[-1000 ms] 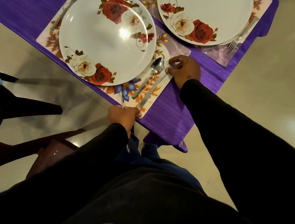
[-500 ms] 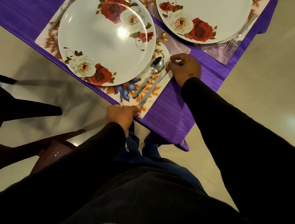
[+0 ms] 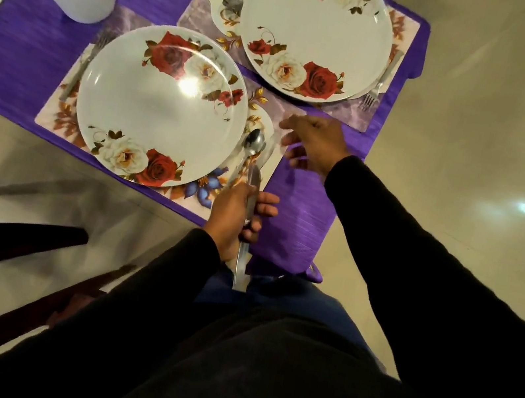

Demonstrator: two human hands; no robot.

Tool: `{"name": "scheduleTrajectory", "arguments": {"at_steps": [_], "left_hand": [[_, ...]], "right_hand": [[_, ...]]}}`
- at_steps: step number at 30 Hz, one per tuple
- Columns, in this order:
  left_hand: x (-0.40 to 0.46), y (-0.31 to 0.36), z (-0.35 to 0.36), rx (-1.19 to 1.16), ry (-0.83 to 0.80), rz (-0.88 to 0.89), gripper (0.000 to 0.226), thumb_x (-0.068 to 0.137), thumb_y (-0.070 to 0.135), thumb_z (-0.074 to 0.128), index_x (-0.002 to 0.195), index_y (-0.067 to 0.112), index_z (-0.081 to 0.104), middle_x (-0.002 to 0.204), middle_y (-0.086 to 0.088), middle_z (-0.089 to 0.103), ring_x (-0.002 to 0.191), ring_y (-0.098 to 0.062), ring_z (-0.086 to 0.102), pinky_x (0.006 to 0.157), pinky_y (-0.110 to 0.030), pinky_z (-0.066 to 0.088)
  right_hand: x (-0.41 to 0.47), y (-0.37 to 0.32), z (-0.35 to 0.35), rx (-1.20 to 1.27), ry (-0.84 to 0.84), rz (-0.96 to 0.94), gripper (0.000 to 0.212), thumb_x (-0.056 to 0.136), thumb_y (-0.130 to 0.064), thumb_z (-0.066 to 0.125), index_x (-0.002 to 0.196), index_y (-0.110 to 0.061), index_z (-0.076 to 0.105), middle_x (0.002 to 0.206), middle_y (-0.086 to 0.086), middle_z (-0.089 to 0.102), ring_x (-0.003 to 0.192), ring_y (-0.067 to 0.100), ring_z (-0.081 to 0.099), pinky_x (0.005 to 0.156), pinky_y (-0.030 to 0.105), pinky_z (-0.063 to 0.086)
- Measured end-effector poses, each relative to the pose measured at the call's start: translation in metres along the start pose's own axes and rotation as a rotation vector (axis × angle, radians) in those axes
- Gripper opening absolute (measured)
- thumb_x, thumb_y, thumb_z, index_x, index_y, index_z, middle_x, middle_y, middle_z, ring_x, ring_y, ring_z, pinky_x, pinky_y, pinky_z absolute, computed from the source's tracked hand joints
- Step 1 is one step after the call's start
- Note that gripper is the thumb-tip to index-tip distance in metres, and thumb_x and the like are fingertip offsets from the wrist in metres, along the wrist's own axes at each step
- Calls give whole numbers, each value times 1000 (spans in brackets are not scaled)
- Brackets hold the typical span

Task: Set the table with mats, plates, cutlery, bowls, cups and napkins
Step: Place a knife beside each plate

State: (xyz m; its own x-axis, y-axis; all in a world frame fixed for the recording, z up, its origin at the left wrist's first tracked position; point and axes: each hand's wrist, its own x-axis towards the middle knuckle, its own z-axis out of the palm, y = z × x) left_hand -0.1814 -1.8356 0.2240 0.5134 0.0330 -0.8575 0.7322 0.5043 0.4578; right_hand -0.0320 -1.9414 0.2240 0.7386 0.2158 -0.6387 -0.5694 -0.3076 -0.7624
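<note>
The purple-clothed table (image 3: pixel 28 55) carries two floral mats, and the near mat (image 3: pixel 59 116) bears a rose-patterned plate (image 3: pixel 158 105), likely rigid and breakable, best lifted by its rim. A spoon (image 3: pixel 252 145) lies on that mat just beside the plate's right edge. The knife (image 3: pixel 251 197) is thin, stiff metal, probably light and slick, so a grip around the handle suits it; it points up toward the spoon, its handle end hanging off the table edge. The left hand (image 3: pixel 233 218) curls round the knife's middle. The right hand (image 3: pixel 315 141) hovers spread above the mat's right corner, holding nothing.
</note>
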Motion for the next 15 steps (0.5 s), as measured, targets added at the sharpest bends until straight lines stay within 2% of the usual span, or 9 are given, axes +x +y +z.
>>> {"name": "scheduleTrajectory", "arguments": {"at_steps": [3,6,9,13,15], "left_hand": [[6,14,28,17,-80,68,39,108,27,36,93,7,65,68,0,61,40,-6,41,35,-16,29],[10,22,54,30,-37,167,32,107,24,46,92,2,65,64,-1,61,43,-8,48,38,-17,36],[16,22,94,40,-11,217,29,104,24,53,92,2,67,65,-4,65,44,-10,54,40,-18,40],[23,20,173,48,26,241,28,103,26,55,94,1,66,62,-5,69,43,-11,59,39,-17,40],[27,18,214,57,47,248,31,103,29,54,95,1,65,62,-5,69,43,-11,58,39,-16,37]], "right_hand": [[-14,-5,-16,-39,-123,29,37,95,-38,65,105,-2,71,86,10,72,63,22,63,62,33,53],[-15,-5,-48,-14,-150,-29,24,91,-15,71,108,2,70,94,15,73,68,24,67,63,33,56],[-2,-8,-88,-60,-189,-34,25,87,-4,73,111,2,68,88,15,70,66,23,67,61,31,59],[18,-10,-151,-126,-186,-105,17,86,-7,75,96,6,70,69,14,65,54,19,62,54,30,58],[27,-13,-188,-96,-172,-165,17,86,-5,75,95,8,70,66,12,63,51,19,60,52,29,56]]}}
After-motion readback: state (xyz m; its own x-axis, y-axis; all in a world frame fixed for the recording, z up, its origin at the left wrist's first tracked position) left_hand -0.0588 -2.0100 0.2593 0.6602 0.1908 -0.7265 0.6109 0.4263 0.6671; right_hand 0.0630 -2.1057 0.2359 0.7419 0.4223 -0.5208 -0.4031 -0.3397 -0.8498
